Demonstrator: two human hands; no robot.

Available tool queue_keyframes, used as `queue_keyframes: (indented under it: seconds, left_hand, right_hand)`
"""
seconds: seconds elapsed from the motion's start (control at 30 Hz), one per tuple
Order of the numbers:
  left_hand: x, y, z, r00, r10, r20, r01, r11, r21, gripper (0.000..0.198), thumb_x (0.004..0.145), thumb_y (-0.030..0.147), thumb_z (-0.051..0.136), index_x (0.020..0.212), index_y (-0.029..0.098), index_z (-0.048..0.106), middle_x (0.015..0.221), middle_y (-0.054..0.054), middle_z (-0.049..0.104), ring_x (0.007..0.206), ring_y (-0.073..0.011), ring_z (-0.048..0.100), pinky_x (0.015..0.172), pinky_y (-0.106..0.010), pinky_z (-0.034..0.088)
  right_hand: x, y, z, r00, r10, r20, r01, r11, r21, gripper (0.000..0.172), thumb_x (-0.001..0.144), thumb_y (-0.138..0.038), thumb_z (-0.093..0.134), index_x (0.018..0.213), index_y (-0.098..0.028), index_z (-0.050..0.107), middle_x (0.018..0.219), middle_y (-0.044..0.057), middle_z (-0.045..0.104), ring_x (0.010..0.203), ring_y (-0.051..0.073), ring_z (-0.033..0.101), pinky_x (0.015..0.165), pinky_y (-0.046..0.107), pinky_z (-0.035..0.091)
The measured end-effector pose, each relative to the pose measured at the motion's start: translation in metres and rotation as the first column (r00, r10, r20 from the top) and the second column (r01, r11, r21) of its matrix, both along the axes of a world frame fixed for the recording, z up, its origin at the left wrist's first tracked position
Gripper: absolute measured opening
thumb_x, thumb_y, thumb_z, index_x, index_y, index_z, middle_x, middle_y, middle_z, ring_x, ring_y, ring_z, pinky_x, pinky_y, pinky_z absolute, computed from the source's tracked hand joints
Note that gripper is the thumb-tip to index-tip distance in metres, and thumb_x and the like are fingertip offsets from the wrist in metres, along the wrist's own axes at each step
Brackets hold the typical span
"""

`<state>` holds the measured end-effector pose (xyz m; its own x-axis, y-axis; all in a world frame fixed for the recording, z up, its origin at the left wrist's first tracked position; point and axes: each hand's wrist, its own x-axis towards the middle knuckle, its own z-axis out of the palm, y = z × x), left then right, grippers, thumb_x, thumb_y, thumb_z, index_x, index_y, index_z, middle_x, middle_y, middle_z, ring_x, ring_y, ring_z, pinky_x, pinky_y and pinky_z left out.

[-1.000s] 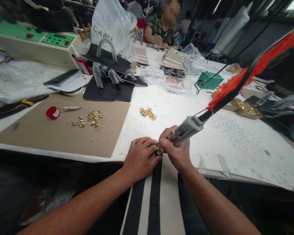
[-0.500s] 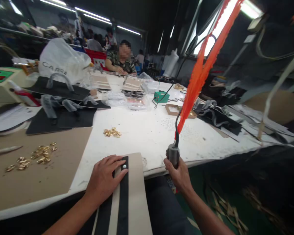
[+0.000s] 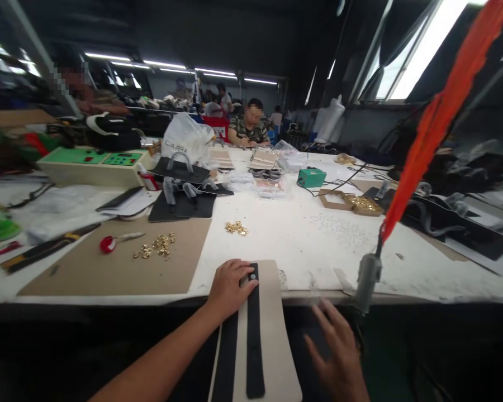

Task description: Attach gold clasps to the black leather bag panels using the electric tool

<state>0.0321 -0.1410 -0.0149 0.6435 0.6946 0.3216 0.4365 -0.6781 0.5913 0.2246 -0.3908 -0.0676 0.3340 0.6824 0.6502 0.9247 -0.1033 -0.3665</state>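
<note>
Head view: at the lower centre, the left hand (image 3: pixel 230 286) lies flat on a beige panel (image 3: pixel 274 340) that overhangs the near edge of the white worktop (image 3: pixel 318 240). Its fingers (image 3: pixel 246 281) are stretched out beside the black strap (image 3: pixel 254 335) running down the panel and grip nothing. At the lower right, the blurred right hand (image 3: pixel 339 360) is spread wide and empty. It is just below the grey power tool (image 3: pixel 365 282), which hangs from an orange cord (image 3: pixel 440 117). Gold fittings (image 3: pixel 236 228) lie further back on the worktop.

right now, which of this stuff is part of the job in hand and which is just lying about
In hand: left hand, black strap, beige board, right hand, hanging grey tool.
Lying about: brass fittings, green box, white bag.
</note>
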Motion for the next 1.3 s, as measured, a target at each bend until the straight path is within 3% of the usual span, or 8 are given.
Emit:
queue_keyframes:
  seconds: [0.2,0.43,0.5,0.67,0.87,0.97,1.1,1.3]
  left_hand:
    - [-0.005,-0.009,0.007,0.999,0.005,0.047,0.0,0.995,-0.104,0.027,0.085,0.023,0.074,0.111,0.028,0.081,0.128,-0.007,0.075,0.129,-0.0309,0.059,0.117,-0.051,0.041]
    - [-0.03,-0.025,0.025,0.98,-0.028,0.195,0.111,0.895,-0.432,0.042,0.09,0.048,0.068,0.119,0.02,0.08,0.126,-0.012,0.077,0.119,-0.0333,0.07,0.108,-0.046,0.052]
    - [-0.041,-0.041,0.036,0.936,-0.011,0.351,0.229,0.776,-0.588,0.05,0.095,0.055,0.059,0.126,0.019,0.077,0.128,-0.012,0.077,0.119,-0.0331,0.071,0.104,-0.044,0.056]
    - [-0.064,-0.082,0.057,0.57,0.492,0.658,0.649,0.222,-0.728,0.075,0.092,0.076,0.053,0.134,0.017,0.072,0.136,-0.014,0.072,0.139,-0.0372,0.057,0.123,-0.05,0.038]
    - [-0.067,-0.088,0.053,0.598,0.646,0.474,0.523,0.133,-0.842,0.058,0.089,0.047,0.077,0.136,0.014,0.069,0.125,-0.017,0.077,0.129,-0.0388,0.066,0.121,-0.054,0.041]
    - [-0.065,-0.08,0.043,0.61,0.701,0.37,0.404,0.126,-0.906,0.054,0.087,0.043,0.08,0.13,0.012,0.072,0.122,-0.017,0.079,0.124,-0.038,0.07,0.117,-0.053,0.046]
    - [-0.067,-0.073,0.027,0.579,0.76,0.294,0.334,0.108,-0.937,0.052,0.081,0.044,0.085,0.121,0.012,0.077,0.117,-0.016,0.08,0.121,-0.0379,0.071,0.116,-0.051,0.048]
    - [-0.071,-0.067,0.002,0.595,0.763,0.252,0.299,0.081,-0.951,0.059,0.076,0.053,0.086,0.117,0.011,0.079,0.114,-0.019,0.08,0.118,-0.0412,0.072,0.115,-0.053,0.048]
  right_hand:
    - [-0.035,0.04,0.008,0.873,0.483,0.064,-0.481,0.876,-0.043,0.026,0.101,-0.03,0.059,0.121,-0.036,0.074,0.127,0.006,0.076,0.124,0.035,0.069,0.095,0.053,0.061]
    - [-0.036,0.049,0.089,0.784,0.496,-0.373,-0.515,0.855,0.053,0.017,0.1,-0.035,0.064,0.107,-0.028,0.078,0.094,0.004,0.082,0.081,0.024,0.079,0.072,0.028,0.065]
    - [-0.034,0.046,0.111,0.774,0.375,-0.511,-0.432,0.902,0.008,0.021,0.099,-0.041,0.066,0.107,-0.027,0.079,0.094,0.003,0.082,0.082,0.026,0.079,0.073,0.027,0.065]
    - [-0.034,0.063,0.143,0.567,0.227,-0.792,-0.484,0.87,-0.097,0.036,0.096,-0.052,0.067,0.116,-0.024,0.077,0.108,0.006,0.08,0.101,0.031,0.076,0.082,0.031,0.063]
    - [-0.046,0.114,0.14,0.334,0.128,-0.934,-0.647,0.752,-0.129,0.046,0.095,-0.061,0.065,0.114,-0.02,0.075,0.095,0.005,0.077,0.084,0.025,0.072,0.069,0.031,0.057]
    - [-0.04,0.153,0.125,0.404,0.14,-0.904,-0.594,0.792,-0.143,0.047,0.095,-0.061,0.063,0.114,-0.019,0.074,0.093,0.005,0.075,0.081,0.023,0.071,0.068,0.031,0.057]
    - [-0.023,0.221,0.091,0.684,0.094,-0.723,-0.407,0.872,-0.271,0.043,0.093,-0.055,0.062,0.113,-0.019,0.073,0.088,0.004,0.074,0.071,0.02,0.071,0.058,0.029,0.054]
    - [-0.01,0.299,0.051,0.884,0.03,-0.466,-0.239,0.886,-0.397,0.028,0.086,-0.041,0.07,0.107,-0.023,0.076,0.087,0.001,0.075,0.079,0.02,0.07,0.075,0.032,0.051]
